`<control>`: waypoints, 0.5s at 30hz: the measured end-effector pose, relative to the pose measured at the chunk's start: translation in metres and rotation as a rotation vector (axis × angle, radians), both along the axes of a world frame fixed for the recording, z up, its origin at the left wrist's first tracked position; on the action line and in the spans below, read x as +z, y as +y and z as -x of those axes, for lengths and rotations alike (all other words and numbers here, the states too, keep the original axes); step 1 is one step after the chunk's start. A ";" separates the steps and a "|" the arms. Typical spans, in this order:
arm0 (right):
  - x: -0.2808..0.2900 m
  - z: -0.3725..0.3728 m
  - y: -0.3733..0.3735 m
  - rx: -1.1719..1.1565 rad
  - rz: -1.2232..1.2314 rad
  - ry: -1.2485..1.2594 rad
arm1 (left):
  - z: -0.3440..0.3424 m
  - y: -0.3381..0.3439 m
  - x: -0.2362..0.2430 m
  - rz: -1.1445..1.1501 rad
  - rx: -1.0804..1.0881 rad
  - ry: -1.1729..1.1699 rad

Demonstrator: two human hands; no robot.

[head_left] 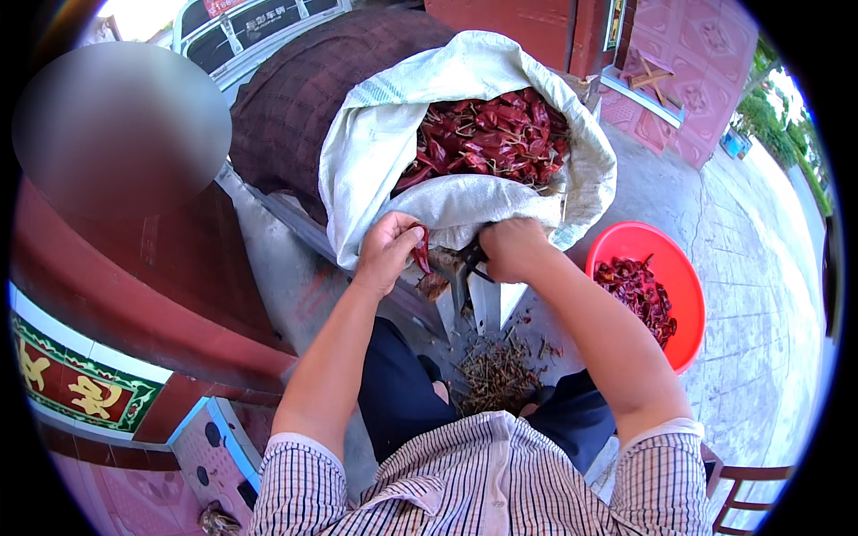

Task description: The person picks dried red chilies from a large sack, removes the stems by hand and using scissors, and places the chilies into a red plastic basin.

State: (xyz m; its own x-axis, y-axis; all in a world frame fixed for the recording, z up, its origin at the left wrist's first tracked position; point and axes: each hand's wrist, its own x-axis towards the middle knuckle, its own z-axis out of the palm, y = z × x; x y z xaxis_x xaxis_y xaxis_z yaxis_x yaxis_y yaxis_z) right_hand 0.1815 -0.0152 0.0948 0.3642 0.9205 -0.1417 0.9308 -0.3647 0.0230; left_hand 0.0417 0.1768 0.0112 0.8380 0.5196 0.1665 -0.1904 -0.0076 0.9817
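Note:
My left hand (393,248) pinches a dried red chilli (422,251) below the rolled rim of a white woven sack (362,134), which is full of dried red chillies (483,134). To the right of it, my right hand (514,250) grips black scissors (474,268), partly hidden by the fingers, with their tip pointing downward. Stems (492,375) lie in a heap on the ground between my feet. A red plastic basin (684,295) at my right holds dark red chilli pieces (635,295).
Behind the sack are a dark cloth-covered load (295,98) and a white vehicle (223,45). A dark red ledge (161,304) runs along the left. At the back right a small wooden stool (651,79) stands by pink tiles. Pale concrete (751,295) stretches to the right.

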 end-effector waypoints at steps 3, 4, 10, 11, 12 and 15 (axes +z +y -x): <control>-0.011 0.002 -0.059 0.005 -0.007 0.104 | 0.011 -0.010 0.005 -0.039 -0.022 0.014; -0.014 0.004 -0.084 -0.012 0.036 0.173 | 0.017 -0.016 0.008 -0.060 -0.032 0.021; -0.044 0.061 -0.210 -0.341 -0.360 1.155 | 0.060 -0.087 0.018 0.188 -0.235 -0.296; -0.048 0.069 -0.212 -0.362 -0.435 1.176 | 0.061 -0.097 0.014 0.254 -0.271 -0.340; -0.049 0.078 -0.211 -0.379 -0.510 1.197 | 0.060 -0.106 0.008 0.339 -0.288 -0.353; -0.050 0.091 -0.209 -0.282 -0.629 0.910 | 0.056 -0.130 0.003 0.571 -0.409 -0.287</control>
State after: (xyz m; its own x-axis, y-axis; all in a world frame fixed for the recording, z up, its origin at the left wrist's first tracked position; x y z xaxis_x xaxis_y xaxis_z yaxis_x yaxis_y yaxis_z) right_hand 0.0902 -0.2244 0.0445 0.5675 0.8234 -0.0019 0.3915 -0.2718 -0.8791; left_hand -0.0147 0.0473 0.0139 0.9470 0.2472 0.2050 -0.3168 0.6135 0.7233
